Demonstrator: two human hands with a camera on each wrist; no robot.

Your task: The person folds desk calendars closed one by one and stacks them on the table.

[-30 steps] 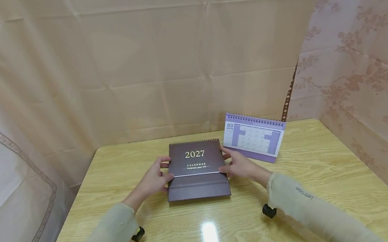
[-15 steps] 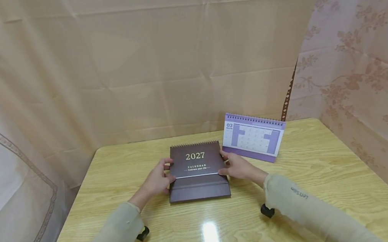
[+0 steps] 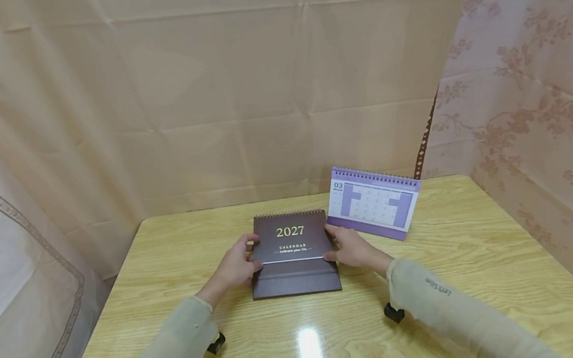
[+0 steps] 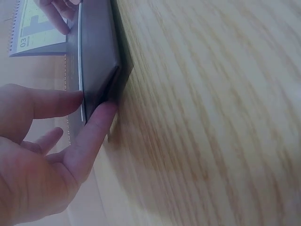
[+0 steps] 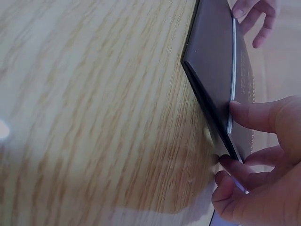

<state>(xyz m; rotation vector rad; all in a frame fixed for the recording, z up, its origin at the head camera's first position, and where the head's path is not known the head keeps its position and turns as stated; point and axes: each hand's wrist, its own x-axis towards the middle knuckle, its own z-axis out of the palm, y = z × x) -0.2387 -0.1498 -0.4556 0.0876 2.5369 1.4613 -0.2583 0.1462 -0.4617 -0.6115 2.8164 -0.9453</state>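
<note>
A dark brown desk calendar (image 3: pixel 292 240) marked 2027, spiral-bound along its top, stands leaning back near the middle of the table. My left hand (image 3: pixel 234 266) grips its left side, the thumb at the front cover's lower edge. On the opposite side my right hand (image 3: pixel 355 247) holds it the same way, thumb in front and fingers at the edge and behind. The left wrist view shows the brown calendar (image 4: pixel 96 52) between thumb and fingers. In the right wrist view, fingers reach under the edge of the calendar (image 5: pixel 214 56). Some fingertips are hidden behind it.
Close behind my right hand stands a purple and white desk calendar (image 3: pixel 374 201) showing 03, turned at an angle. The wood-grain table (image 3: pixel 178 228) ends at a beige curtain (image 3: pixel 217 94). A floral cloth (image 3: pixel 540 100) hangs on the right.
Both hands have shifted the brown calendar slightly right and a little towards me. Their hold on it looks the same. The purple calendar stays in its place.
</note>
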